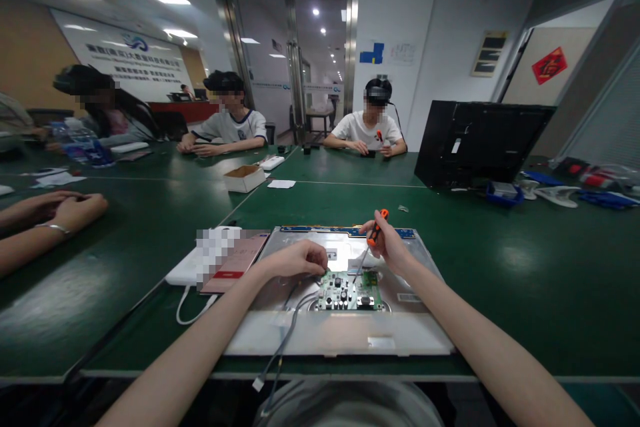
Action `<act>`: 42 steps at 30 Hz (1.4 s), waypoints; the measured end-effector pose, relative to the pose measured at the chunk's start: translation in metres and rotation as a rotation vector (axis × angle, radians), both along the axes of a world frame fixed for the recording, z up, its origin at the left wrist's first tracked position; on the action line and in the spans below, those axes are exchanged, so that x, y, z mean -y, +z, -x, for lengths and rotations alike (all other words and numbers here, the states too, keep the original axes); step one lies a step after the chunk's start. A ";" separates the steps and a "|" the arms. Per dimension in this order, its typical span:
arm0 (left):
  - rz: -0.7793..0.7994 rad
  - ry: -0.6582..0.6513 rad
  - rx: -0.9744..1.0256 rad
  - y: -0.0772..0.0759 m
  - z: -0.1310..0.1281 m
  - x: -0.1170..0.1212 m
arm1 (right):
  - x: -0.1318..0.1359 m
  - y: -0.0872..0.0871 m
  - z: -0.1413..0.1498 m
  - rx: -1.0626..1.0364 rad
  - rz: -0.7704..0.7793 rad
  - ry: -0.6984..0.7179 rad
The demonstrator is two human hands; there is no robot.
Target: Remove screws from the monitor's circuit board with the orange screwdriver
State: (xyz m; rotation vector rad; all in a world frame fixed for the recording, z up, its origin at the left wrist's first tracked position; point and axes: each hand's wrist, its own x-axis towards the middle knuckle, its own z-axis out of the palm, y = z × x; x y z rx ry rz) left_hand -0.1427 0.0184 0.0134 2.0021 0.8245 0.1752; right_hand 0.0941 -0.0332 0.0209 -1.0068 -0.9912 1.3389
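Observation:
My right hand (391, 247) grips a screwdriver (377, 228) by its orange and black handle. The shaft slants down and left, with the tip at a green circuit board (345, 290). My left hand (303, 259) is closed at the board's upper left corner, its fingertips bent down; what they hold, if anything, is hidden. Beneath the board lies a silvery display panel (340, 333), with a blue circuit strip (320, 230) along its far edge. Grey cables (287, 340) run from the board's left side over the panel's near edge, ending in white connectors.
A white power bank (183, 270) and a phone (240, 260) lie left of the panel. Farther off are a small open box (244, 178), a black monitor (480, 143) and a blue tray (504, 193). Another person's hands (75, 210) rest at the left; several people sit around the table.

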 end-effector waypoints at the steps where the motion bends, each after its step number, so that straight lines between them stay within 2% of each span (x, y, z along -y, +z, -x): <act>1: 0.005 -0.009 0.001 0.000 0.000 0.000 | 0.000 0.000 0.000 0.001 -0.001 -0.003; 13: -0.032 -0.012 -0.006 0.000 0.001 0.001 | 0.001 0.001 0.002 0.030 0.009 -0.028; 24: -0.032 -0.004 0.002 -0.003 0.002 -0.003 | -0.012 -0.009 -0.002 0.092 -0.111 -0.220; 29: -0.049 0.005 0.039 -0.004 0.003 -0.003 | -0.017 0.006 0.007 0.133 -0.245 -0.326; 34: -0.068 0.003 0.079 -0.005 0.004 -0.004 | -0.022 0.024 0.039 0.093 -0.416 -0.330; 38: -0.056 0.004 0.074 -0.006 0.005 -0.005 | -0.016 0.017 0.056 0.145 -0.585 -0.338; 42: -0.067 -0.016 0.072 -0.007 0.006 -0.006 | -0.007 -0.001 0.060 0.457 -0.768 -0.332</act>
